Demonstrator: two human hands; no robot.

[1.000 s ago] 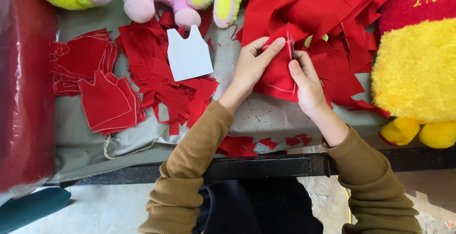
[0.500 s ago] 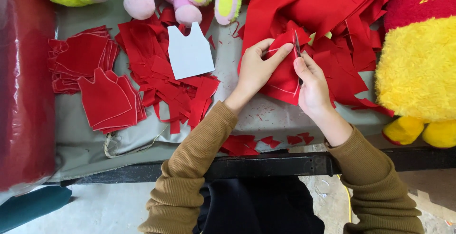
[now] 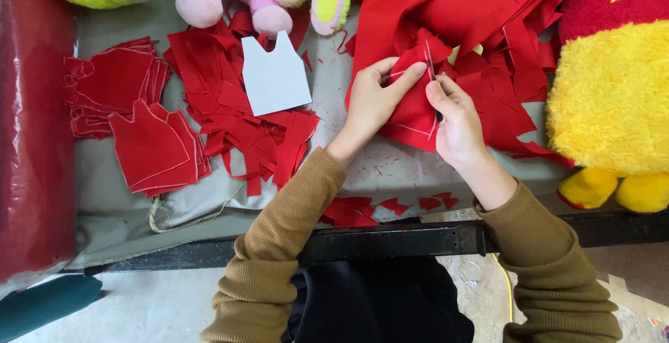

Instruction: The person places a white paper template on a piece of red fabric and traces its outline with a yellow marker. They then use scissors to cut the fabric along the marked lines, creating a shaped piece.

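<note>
My left hand [image 3: 374,99] grips a piece of red fabric [image 3: 414,110] marked with a pale chalk outline, thumb and fingers pinching its upper edge. My right hand [image 3: 456,120] holds scissors [image 3: 431,64], whose thin blades stand up through the cloth beside my left fingertips. The handles are hidden inside my palm. Behind the piece lies a large heap of red cloth [image 3: 460,2].
A grey vest-shaped template [image 3: 275,75] rests on red offcuts [image 3: 244,127]. Stacks of cut red pieces [image 3: 150,144] lie at the left, beside a red roll [image 3: 31,141]. Plush toys line the back; a big yellow plush toy [image 3: 613,99] sits at the right. The table's black edge [image 3: 390,238] runs below.
Both hands have shifted slightly up and right with the red piece, and the scissors have advanced along the fabric's edge.
</note>
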